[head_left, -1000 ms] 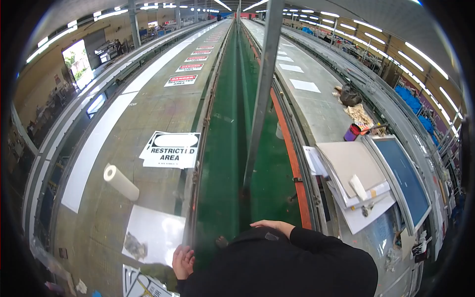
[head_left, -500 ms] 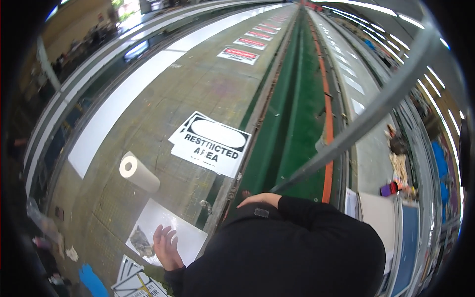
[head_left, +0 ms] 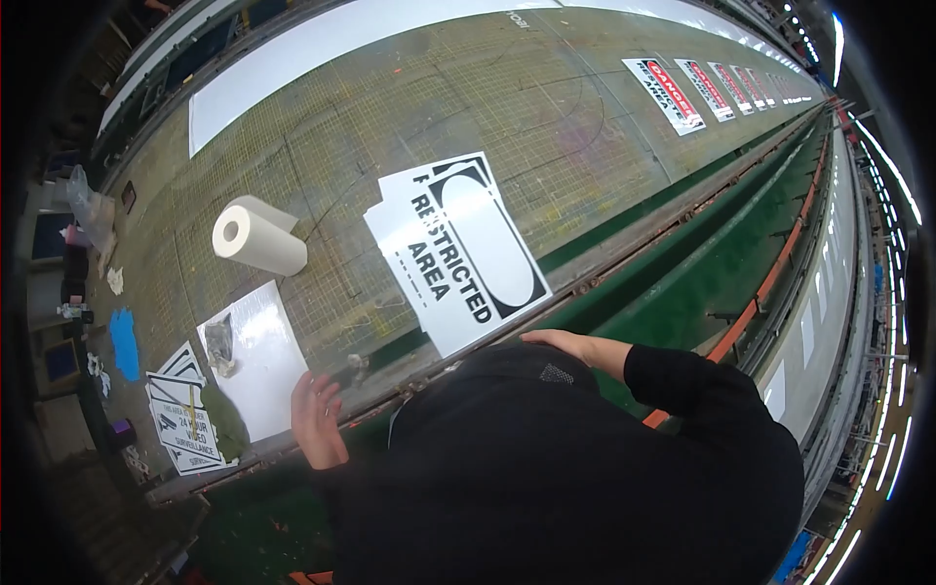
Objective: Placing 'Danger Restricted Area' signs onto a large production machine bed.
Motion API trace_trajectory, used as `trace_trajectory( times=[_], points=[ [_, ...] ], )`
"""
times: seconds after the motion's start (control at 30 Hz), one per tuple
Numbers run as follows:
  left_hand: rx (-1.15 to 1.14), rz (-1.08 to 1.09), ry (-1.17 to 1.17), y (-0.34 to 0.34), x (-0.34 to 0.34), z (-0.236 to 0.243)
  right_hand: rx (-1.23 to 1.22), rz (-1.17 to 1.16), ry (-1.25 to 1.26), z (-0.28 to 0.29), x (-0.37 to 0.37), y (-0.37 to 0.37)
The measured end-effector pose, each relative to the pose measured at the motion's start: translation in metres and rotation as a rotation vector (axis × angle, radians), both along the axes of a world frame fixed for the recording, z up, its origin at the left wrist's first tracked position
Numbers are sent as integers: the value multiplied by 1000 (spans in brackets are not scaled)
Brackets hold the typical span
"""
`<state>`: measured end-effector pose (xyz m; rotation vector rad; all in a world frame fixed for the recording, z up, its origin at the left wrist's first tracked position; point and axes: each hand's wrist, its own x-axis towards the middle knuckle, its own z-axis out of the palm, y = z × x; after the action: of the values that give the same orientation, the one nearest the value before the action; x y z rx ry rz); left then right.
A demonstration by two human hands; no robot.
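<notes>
The empty left hand [head_left: 319, 419], fingers loosely bent, hovers beside a glossy white rectangular sheet [head_left: 265, 341], left of the black-and-white rectangular sign stack [head_left: 458, 253]. The right hand [head_left: 582, 346], just below that stack, shows no clear grip. Red-black-white rectangular signs [head_left: 668, 97] beyond the stack look fully coloured; its top oval appears unfilled.

Tube lights [head_left: 838, 44] glare; edges bend.

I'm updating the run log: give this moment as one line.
left hand: open, beside white sheet; right hand: by black clothing, grip unclear; table: white roll, overlapping signs
</notes>
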<state>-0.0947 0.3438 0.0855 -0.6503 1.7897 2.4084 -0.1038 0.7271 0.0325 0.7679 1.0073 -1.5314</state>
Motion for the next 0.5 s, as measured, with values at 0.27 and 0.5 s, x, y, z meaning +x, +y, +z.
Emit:
trace_trajectory(
  times=[0.27,0.5],
  points=[
    [4,-19,-51,54,-12,-3,-28,-111,72,-12,-1,68],
    [-10,-239,-24,90,-51,-8,139,-243,160,4,43,127]
  ],
)
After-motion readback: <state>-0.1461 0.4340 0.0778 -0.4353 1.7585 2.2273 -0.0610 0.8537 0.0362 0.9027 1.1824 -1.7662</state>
